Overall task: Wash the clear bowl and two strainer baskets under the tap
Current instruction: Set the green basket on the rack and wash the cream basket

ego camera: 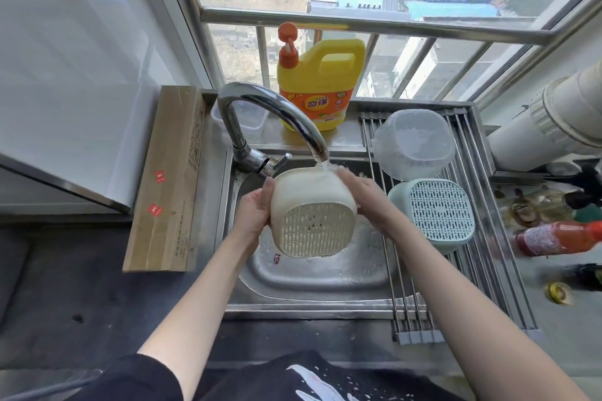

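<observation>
Water from the tap (317, 153) struck the upper side wall of the cream strainer basket (314, 213), which was held over the sink (312, 280) on its side, perforated base turned toward the person. Their left hand (254, 210) gripped its left wall, fingers hidden behind, thumb over the edge; their right hand (365, 197) lay against its right wall with fairly straight fingers, pressing or rubbing rather than clasping. To do this rinse well, I judged, the basket should be turned slowly under the stream so each wall and the slotted base get flushed, the rubbing hand following the water. Counted: two strainer baskets, the cream one in hand and a pale green strainer basket (436, 213) upside down on the roll-up drying rack (472, 270); one clear bowl (413, 143), also upturned on that rack just behind the green one; one yellow detergent jug (321, 84) behind the tap.
</observation>
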A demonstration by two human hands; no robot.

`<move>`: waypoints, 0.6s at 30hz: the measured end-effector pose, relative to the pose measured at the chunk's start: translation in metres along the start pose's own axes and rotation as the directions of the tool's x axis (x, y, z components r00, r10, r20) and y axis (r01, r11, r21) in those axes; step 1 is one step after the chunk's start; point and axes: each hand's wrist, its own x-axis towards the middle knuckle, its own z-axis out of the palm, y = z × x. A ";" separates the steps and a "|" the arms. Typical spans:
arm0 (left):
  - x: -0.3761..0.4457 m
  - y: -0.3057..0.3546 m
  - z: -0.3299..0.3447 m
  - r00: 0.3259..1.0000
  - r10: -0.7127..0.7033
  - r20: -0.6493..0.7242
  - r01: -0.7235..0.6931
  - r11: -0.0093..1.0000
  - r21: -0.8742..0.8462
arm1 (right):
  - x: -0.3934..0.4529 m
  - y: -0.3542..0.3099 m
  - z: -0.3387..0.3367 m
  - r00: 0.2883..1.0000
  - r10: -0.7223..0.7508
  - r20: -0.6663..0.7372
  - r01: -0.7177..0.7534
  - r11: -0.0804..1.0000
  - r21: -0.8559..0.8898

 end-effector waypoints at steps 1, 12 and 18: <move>-0.001 0.002 -0.001 1.000 0.000 0.005 0.000 1.000 -0.003 | -0.002 -0.002 -0.005 0.997 -0.002 0.071 0.002 1.000 -0.002; -0.011 0.007 0.042 0.838 -0.464 0.289 0.439 0.886 0.147 | -0.026 0.045 0.003 0.872 0.327 -0.365 -0.133 0.875 0.465; -0.008 0.005 0.051 0.925 -0.344 0.159 0.308 0.927 0.214 | -0.039 0.079 0.015 0.867 0.488 0.103 -0.240 0.227 0.944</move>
